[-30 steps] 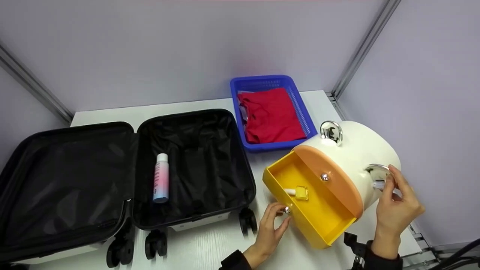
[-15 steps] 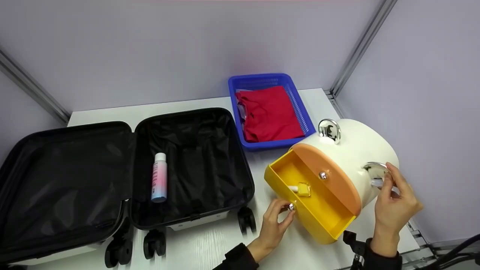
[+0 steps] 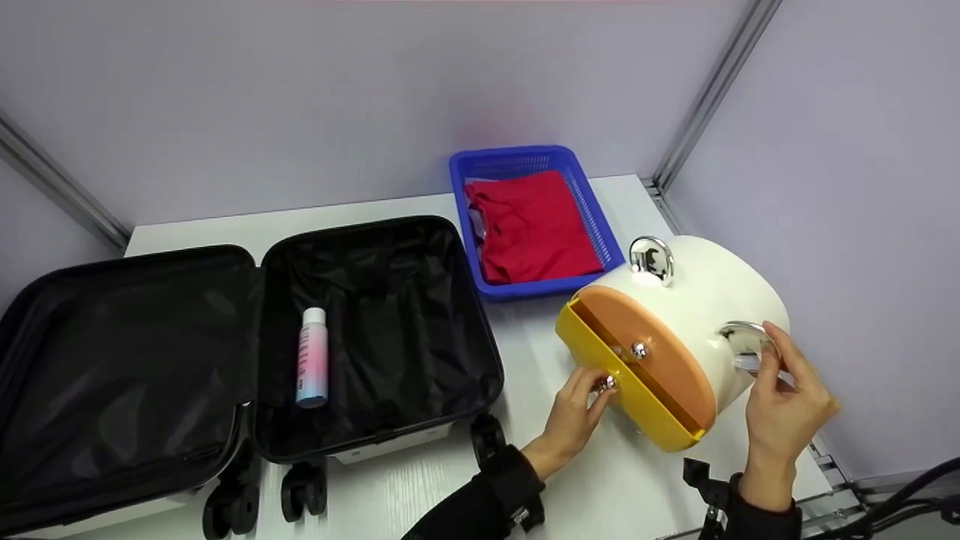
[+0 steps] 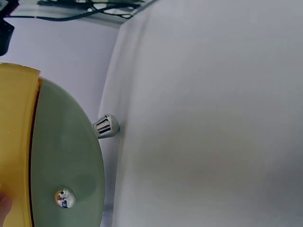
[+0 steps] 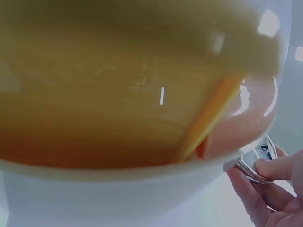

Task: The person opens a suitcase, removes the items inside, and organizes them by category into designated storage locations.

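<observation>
A white rounded drawer box [image 3: 731, 289] lies at the right of the table, its orange upper front [image 3: 667, 352] facing left toward me. My left hand [image 3: 574, 420] pinches the silver knob of the yellow drawer [image 3: 652, 409], which stands slightly out of the box. Only a fingertip [image 4: 4, 207] of that hand shows in the left wrist view, beside a green lower drawer front [image 4: 66, 156]. My right hand [image 3: 791, 405] holds a silver looped fitting [image 5: 259, 163] on the box's near side. The inside of the yellow drawer is mostly hidden.
A black-lined suitcase [image 3: 382, 442] lies spread out at the left, with a pink-and-blue spray can [image 3: 313, 360] in its right half. Behind, a blue basket [image 3: 544, 288] holds folded red cloth [image 3: 536, 225]. Wall panels [image 3: 337, 97] bound the table.
The left hand has pushed the yellow drawer further into the box, moving right and away. The small yellow bottle in the drawer has gone largely out of sight. The right hand keeps its hold.
</observation>
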Tool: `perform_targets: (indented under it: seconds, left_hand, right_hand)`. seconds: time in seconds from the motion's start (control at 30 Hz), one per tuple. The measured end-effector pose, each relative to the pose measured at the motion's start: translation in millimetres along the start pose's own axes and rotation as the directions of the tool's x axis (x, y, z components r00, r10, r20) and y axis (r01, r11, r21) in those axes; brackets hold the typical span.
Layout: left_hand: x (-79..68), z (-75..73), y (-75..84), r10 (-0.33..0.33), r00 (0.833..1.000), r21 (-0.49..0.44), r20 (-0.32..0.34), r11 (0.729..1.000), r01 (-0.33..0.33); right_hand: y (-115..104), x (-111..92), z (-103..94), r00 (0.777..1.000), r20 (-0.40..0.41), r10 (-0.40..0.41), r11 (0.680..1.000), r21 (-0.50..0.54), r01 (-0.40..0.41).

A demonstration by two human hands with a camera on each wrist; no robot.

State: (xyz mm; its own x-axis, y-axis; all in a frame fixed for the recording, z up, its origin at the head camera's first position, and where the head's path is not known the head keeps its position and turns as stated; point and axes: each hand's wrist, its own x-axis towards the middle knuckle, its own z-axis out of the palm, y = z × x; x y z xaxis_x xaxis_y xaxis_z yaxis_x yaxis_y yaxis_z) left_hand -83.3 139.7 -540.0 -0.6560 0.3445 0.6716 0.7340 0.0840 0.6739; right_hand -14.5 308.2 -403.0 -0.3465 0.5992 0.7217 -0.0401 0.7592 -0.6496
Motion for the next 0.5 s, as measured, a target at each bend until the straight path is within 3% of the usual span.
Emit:
perform_targets:
  seconds: [0.37,0.5]
  left_hand:
    - [13.9,13.8,-4.5,0.016,0.999,0.077,0.048,0.997,-0.019]
    - [8.3,14.9,-6.5,-0.03,0.999,0.079,0.032,0.996,0.027]
  right_hand:
    - [-17,2,-2.5,1.0,0.012,0.029,0.999,0.027,-0.03]
    - [-23,2,-2.5,1.0,0.002,0.027,0.999,0.04,-0.027]
